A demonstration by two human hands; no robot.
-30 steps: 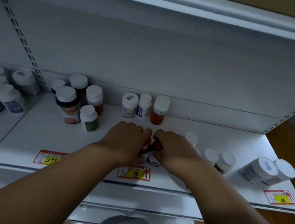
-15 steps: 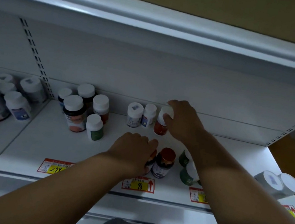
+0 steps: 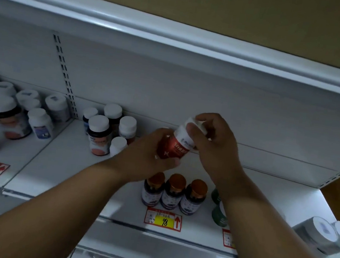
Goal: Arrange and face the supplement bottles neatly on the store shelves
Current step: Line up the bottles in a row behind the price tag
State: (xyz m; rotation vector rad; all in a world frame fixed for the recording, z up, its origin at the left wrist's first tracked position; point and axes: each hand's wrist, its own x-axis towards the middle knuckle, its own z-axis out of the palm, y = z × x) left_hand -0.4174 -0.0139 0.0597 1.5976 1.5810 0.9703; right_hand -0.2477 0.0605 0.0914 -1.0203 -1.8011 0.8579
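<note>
Above the shelf: a red plastic supplement bottle with a white cap (image 3: 176, 146) is held in the air, over the white metal shelf (image 3: 68, 158), between both hands.
Long axis: tilted, the base toward 7 o'clock and the cap toward 1 o'clock.
Left hand (image 3: 150, 152): closed around the lower body of the bottle, coming from 8 o'clock.
Right hand (image 3: 213, 143): pinching the cap, thumb in front, coming from 4 o'clock.
Nearer hand: both touch it; the left one carries the body, so I judge it will set the bottle down.
Free place: the three dark bottles with copper caps (image 3: 174, 191) stand in a row at 6 o'clock under the bottle, behind the red and yellow price tag (image 3: 163, 219).
Next move, my judgement: bring the axis upright, label to the front.
</note>
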